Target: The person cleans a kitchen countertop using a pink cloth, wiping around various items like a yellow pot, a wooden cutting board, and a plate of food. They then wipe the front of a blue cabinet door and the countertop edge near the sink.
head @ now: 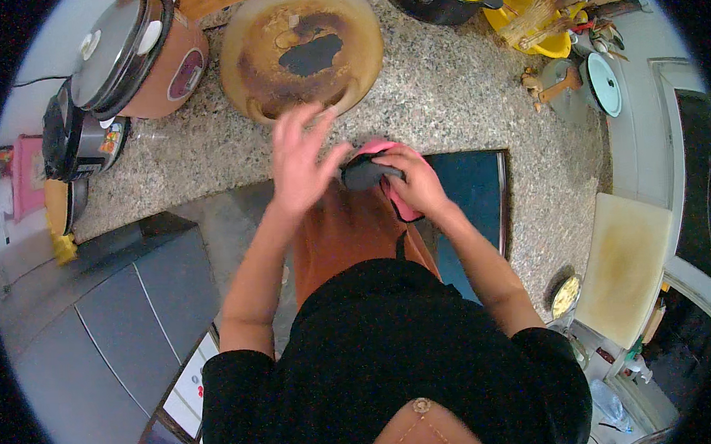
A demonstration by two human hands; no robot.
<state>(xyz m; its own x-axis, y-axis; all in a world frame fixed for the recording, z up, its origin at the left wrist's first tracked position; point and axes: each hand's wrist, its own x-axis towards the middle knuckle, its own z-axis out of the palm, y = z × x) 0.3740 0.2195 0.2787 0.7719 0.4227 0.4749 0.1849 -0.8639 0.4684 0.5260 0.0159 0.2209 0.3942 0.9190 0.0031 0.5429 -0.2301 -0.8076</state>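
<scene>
Near the counter's front edge, my right hand [410, 181] grips a pink cloth [406, 203] with dark trim, and a dark grey, rounded thing [365, 173] that may be part of the same item. My left hand [305, 159] is raised just left of it, blurred, fingers spread, with nothing seen in it. Beyond the left fingertips lies a large round tray or lid [360, 49], yellowish and stained brown, with a dark patch in its middle. Whether the left fingers touch its rim cannot be told.
A pink-brown rice cooker [164, 69] and a darker appliance [90, 144] stand at left on the granite counter [445, 99]. At the back right are a black pot [435, 4] and a yellow basin [547, 44]. A cutting board [625, 264] lies at right, near a small bowl of food [566, 296].
</scene>
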